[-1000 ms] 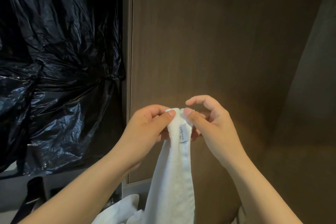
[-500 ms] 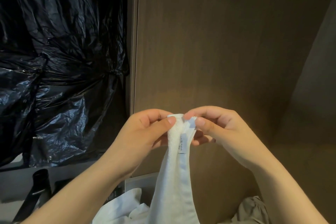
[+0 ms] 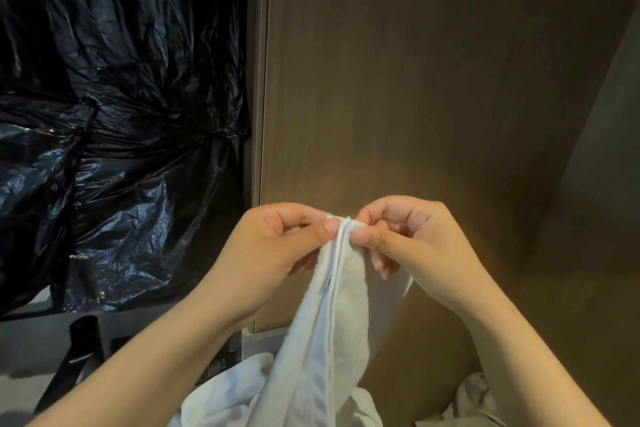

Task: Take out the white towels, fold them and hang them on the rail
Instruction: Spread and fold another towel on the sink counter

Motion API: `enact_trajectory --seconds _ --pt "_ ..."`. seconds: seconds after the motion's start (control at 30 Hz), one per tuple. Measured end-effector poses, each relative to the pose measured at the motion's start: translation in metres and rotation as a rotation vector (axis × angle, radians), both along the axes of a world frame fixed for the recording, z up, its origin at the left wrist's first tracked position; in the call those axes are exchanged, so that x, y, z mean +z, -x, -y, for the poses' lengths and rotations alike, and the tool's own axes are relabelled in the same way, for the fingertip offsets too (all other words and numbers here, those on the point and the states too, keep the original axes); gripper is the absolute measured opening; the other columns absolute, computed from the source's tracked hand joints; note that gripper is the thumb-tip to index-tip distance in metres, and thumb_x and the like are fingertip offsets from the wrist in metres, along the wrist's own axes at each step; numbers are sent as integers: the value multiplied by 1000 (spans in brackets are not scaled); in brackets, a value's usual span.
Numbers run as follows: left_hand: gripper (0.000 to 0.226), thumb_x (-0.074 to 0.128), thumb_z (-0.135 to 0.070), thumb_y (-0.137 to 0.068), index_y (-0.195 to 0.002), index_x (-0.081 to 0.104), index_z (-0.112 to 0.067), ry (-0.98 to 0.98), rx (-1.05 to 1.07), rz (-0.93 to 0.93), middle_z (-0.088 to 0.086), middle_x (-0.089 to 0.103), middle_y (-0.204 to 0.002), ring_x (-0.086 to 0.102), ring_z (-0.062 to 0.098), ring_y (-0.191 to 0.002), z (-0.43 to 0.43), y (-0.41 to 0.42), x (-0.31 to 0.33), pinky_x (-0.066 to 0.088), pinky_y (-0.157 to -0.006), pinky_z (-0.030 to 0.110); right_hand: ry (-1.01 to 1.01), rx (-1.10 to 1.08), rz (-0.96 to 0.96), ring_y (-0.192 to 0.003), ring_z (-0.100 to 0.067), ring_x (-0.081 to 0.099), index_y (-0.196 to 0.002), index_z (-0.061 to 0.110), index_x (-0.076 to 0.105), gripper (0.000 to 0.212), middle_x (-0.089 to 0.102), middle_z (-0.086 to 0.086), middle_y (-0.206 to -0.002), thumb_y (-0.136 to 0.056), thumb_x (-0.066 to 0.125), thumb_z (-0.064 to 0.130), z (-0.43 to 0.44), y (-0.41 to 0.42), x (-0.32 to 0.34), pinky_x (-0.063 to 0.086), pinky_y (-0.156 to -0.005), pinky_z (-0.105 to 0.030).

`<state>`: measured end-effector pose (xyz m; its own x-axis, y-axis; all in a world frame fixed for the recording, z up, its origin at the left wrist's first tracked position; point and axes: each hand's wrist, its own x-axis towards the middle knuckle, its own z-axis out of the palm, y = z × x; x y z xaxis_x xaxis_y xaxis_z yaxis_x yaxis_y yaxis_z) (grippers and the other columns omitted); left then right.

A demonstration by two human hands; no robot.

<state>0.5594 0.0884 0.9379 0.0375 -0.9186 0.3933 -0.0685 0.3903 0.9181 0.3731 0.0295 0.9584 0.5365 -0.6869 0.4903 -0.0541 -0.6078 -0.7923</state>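
The left hand (image 3: 277, 246) is pinching the top edge of the towel (image 3: 332, 322) between thumb and forefinger, closed on it. Just beside it, the right hand (image 3: 412, 243) is now gripping the same edge with its fingers curled in tighter than half a second ago, and the small label is no longer showing. I think the corners are being matched for the first fold. The towel is hanging down between the arms, white, soft, with a hemmed border, in front of the brown panel (image 3: 415, 80). The rail is not in view.
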Motion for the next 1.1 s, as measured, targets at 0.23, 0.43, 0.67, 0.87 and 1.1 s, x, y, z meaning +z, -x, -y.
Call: enact_trajectory --seconds 0.23,0.43,0.67,0.87,1.1 --pt "30 69 -37 -75 -99 78 -20 -18 -45 -30 11 75 -99 68 39 -99 1 -6 -1 57 -90 44 143 -108 -61 -52 -10 61 -75 28 71 15 65 3 -57 -79 72 42 -4 -5 0 47 -53 -12" --pt "25 67 -30 -81 -103 77 -24 32 -41 0 8 75 -101 70 30 -98 0 -9 -3 58 -88 39 202 -143 -90 -59 -13 65 -78 29 70 16 67 7 -62 -81 69 45 -6 -8 3 49 -54 -12" --pt "25 66 -25 -83 -105 76 -20 63 13 -19 7 75 -100 71 27 -96 2 -8 -2 57 -88 42 218 -160 -71 -58 -11 65 -79 29 70 11 66 9 -62 -85 70 38 -7 -13 3 47 -54 -10" --pt "33 72 -20 -74 -106 74 -15 94 5 -62 7 76 -99 72 24 -95 -1 -10 2 59 -83 32 247 -200 -57 -58 -12 65 -79 26 71 11 66 7 -61 -86 72 34 -3 -19 4 48 -55 -11" --pt "22 72 -4 -79 -98 75 -14 217 176 -51 2 77 -89 74 16 -83 0 -13 7 58 -70 21 229 -174 -76 -55 -16 65 -85 25 72 8 67 3 -63 -90 69 29 1 -17 7 51 -54 -15"
